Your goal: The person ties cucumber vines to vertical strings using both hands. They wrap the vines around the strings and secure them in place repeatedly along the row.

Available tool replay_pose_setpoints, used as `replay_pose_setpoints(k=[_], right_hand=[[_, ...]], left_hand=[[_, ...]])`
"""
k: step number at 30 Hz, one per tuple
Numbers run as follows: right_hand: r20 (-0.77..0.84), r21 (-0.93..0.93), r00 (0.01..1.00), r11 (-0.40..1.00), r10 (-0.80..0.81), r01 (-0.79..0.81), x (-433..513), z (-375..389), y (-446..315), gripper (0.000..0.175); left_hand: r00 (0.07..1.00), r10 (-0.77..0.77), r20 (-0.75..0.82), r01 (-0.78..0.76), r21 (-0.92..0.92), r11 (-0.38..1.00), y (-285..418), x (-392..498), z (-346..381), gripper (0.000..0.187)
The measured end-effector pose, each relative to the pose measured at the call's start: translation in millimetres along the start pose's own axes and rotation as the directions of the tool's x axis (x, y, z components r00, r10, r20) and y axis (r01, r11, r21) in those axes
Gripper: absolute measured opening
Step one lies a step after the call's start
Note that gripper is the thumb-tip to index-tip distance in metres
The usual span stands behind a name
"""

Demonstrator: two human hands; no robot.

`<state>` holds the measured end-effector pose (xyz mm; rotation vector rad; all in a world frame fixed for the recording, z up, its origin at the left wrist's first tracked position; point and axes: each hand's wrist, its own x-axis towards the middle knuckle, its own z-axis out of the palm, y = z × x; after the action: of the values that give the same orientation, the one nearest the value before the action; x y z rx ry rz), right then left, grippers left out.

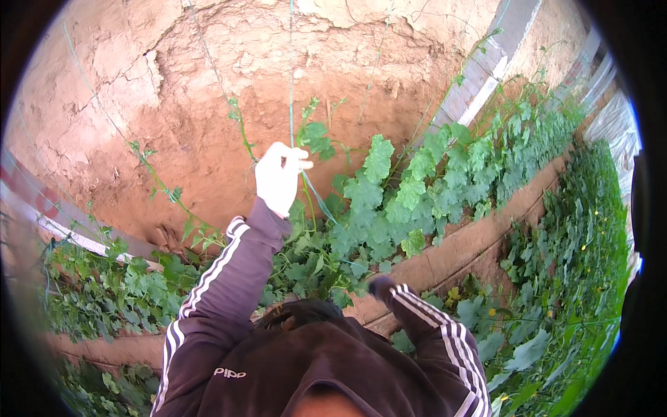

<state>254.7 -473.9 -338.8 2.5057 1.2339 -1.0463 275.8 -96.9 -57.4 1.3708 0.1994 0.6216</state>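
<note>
My left hand (280,176), washed out by bright light, is raised in front of the earthen wall. Its fingers are pinched on a pale green twine (291,78) that drops from above. Below the fingers a slack blue-green tail (319,200) of the twine hangs towards the leaves. A thin vine stem (308,204) passes right beside the hand; whether the fingers hold it too, I cannot tell. Its leafy top (315,136) stands just right of the fingers. My right sleeve cuff (383,286) is low over the plants, and the right hand itself cannot be made out.
Lobed-leaf vines (385,203) grow in a row along the cracked earthen wall (208,57), several climbing other strings. A grey pillar (464,88) leans at the right. Behind the row runs a bare soil ridge (469,234), then denser plants (568,271) with yellow flowers.
</note>
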Motion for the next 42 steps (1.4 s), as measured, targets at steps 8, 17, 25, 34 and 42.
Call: replay_pose_setpoints(k=[8, 17, 25, 34, 42], right_hand=[[-0.289, 0.313, 0.911, 0.929, 0.293, -0.2, -26.8, -59.8, 25.3, 0.028], [-0.781, 0.531, 0.605, 0.674, 0.155, 0.514, 2.2, -356.2, -165.0, 0.026], [-0.7, 0.627, 0.697, 0.601, 0.156, 0.495, 7.3, -365.4, -132.5, 0.009], [-0.796, 0.582, 0.6, 0.174, -0.08, 0.795, 26.8, -404.1, -132.2, 0.012], [-0.775, 0.607, 0.631, 0.271, -0.002, 0.747, 19.1, -401.8, -128.2, 0.011]], left_hand=[[0.981, -0.193, 0.013, 0.194, -0.052, 0.98, 18.6, 10.4, -26.3, 0.011], [0.99, -0.139, 0.017, 0.14, -0.045, 0.989, 11.0, -3.2, -12.7, 0.015], [0.99, -0.12, -0.079, 0.113, -0.085, 0.99, 23.7, -20.8, -14.1, 0.008], [0.974, -0.162, 0.16, 0.173, -0.06, 0.983, 36.5, -20.6, -6.6, 0.009], [0.998, -0.051, 0.041, 0.056, -0.126, 0.99, 28.7, -30.4, 6.9, 0.01]])
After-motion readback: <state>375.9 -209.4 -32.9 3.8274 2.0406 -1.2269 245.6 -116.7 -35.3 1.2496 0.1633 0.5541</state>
